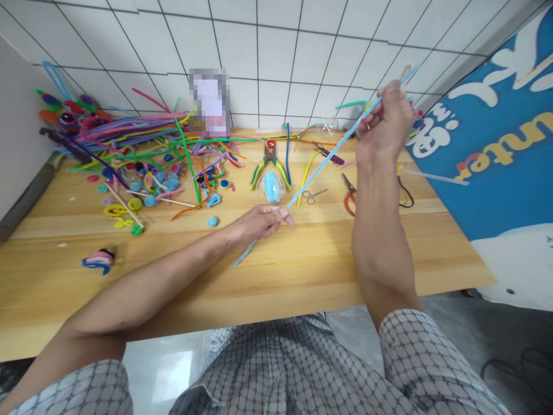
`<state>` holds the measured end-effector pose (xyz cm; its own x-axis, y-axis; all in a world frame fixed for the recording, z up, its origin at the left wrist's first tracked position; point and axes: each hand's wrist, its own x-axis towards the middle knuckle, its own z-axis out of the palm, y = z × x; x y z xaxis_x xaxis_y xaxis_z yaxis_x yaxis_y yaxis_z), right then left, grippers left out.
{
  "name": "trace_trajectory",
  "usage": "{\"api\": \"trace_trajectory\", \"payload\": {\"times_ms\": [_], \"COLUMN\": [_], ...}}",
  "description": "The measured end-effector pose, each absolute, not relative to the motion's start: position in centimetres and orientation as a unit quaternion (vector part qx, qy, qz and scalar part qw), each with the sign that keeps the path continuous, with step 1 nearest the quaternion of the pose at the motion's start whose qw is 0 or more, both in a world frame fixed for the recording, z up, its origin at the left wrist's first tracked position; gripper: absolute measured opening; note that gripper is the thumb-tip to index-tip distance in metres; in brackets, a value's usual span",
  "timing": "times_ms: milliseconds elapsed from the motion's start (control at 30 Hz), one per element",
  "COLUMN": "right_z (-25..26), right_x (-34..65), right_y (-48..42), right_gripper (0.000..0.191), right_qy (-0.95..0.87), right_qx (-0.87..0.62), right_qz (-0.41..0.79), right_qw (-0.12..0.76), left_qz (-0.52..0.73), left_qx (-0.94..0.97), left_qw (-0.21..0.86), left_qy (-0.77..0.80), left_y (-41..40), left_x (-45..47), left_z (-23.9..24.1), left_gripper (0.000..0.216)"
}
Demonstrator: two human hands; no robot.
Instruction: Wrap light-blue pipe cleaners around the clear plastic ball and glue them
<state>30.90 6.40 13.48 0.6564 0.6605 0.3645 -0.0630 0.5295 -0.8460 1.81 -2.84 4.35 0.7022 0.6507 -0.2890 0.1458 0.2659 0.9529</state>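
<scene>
My left grip (264, 222) is closed on the blue stem (332, 153), low over the counter (302, 271); a short end sticks out below. My right grip (386, 124) is closed around it higher up. The stem runs straight and slanting between them. The pliers (270, 154) lie beyond my left grip.

Bright light leaves glare on the floor (173, 369).

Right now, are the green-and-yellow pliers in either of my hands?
No, the pliers lie on the table, while your left hand and right hand hold the light-blue strand.
</scene>
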Motion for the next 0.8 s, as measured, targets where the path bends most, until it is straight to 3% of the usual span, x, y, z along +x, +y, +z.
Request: {"api": "trace_trajectory", "payload": {"times_ms": [167, 367, 800], "right_z": [14.2, 15.1, 14.7], "right_x": [30.3, 30.4, 32.8], "right_y": [6.5, 5.9, 6.4], "right_gripper": [0.031, 0.038, 0.037], "right_qy": [-0.31, -0.286, -0.274], "right_qx": [-0.415, -0.406, -0.383], "right_qz": [0.222, 0.217, 0.206], "right_qw": [0.826, 0.841, 0.858], "left_qz": [0.155, 0.092, 0.101], "left_qx": [0.565, 0.615, 0.57], "left_qw": [0.739, 0.707, 0.755], "left_qy": [0.331, 0.337, 0.309], "left_y": [-3.1, -3.2, -3.1], "left_x": [2.0, 2.0, 2.2], "left_z": [4.3, 4.0, 3.9], "left_gripper": [0.063, 0.051, 0.076]}}
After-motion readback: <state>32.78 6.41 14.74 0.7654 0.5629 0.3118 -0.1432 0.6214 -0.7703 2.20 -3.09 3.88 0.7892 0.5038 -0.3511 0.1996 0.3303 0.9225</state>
